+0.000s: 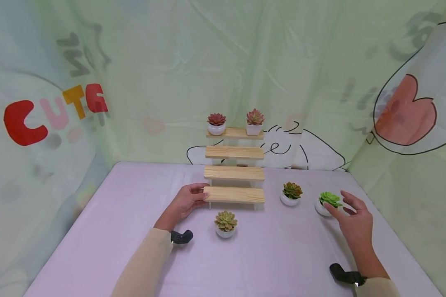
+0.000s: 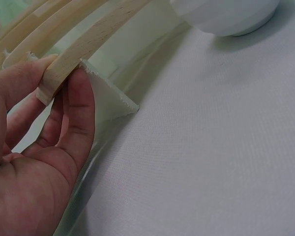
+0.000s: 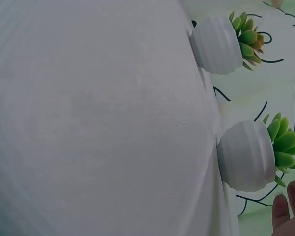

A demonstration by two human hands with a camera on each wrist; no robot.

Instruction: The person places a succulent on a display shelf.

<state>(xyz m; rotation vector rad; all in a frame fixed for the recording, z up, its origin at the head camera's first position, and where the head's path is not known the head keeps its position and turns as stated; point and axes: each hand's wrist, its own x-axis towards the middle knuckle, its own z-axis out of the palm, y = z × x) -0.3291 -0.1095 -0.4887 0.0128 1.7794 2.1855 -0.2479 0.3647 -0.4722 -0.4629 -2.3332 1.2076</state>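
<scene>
A left hand (image 1: 187, 201) pinches the nine-o'clock end of the lowest plank (image 1: 234, 194) of a four-tier pale wooden stand (image 1: 234, 173), seemingly steadying it. At three o'clock from that plank stands a bright-green succulent in a round white pot (image 1: 328, 198), upright, leaves pointing up, axis vertical. Beside it, the right hand (image 1: 357, 225) has thumb and fingers spread; contact is unclear. The step appears to be reaching; a careful pinch is called for.

Large red, pink and orange printed letters (image 1: 58, 123) reading "CUT", then a red letter (image 1: 95, 99) resembling "E", stand on the pale, translucent fabric wall (image 1: 33, 165).
</scene>
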